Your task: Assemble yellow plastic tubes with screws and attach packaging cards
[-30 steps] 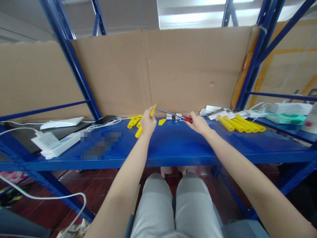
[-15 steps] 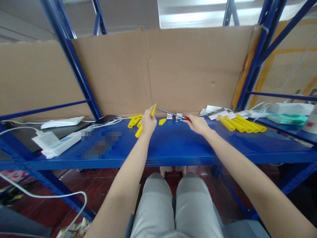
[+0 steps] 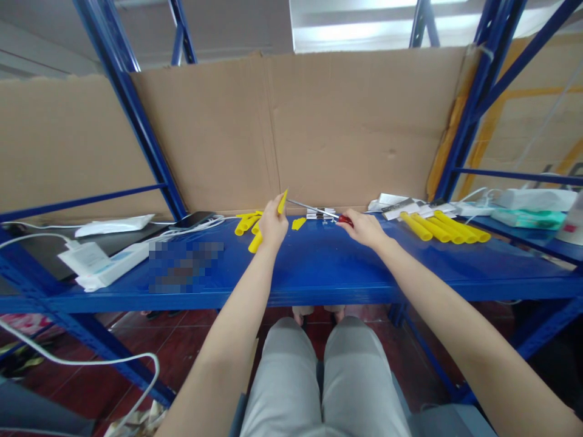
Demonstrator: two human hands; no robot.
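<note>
My left hand [image 3: 273, 223] is closed around a yellow plastic piece [image 3: 283, 201], whose flat pointed end sticks up past the fingers; the rest of it is hidden in the hand. In my right hand [image 3: 363, 227] is a screwdriver [image 3: 345, 220] with a red handle. Its long metal shaft points left, and the tip comes up close to the yellow piece; contact is hard to make out. A yellow tube [image 3: 255, 243] shows under my left wrist, and whether it joins the held piece I cannot tell. Between the hands lies a small yellow part [image 3: 299, 224].
Several yellow tubes [image 3: 246, 224] lie left of my left hand. At the right, several yellow handles [image 3: 439, 229] rest beside white-and-metal pieces [image 3: 403, 209]. Small metal-and-white parts [image 3: 320, 213] sit at the back. A white power strip [image 3: 119, 262] with cables occupies the left. Cardboard [image 3: 328, 127] stands behind.
My right hand and the screwdriver handle have shifted or turned very slightly. My left hand keeps its place with the yellow piece.
</note>
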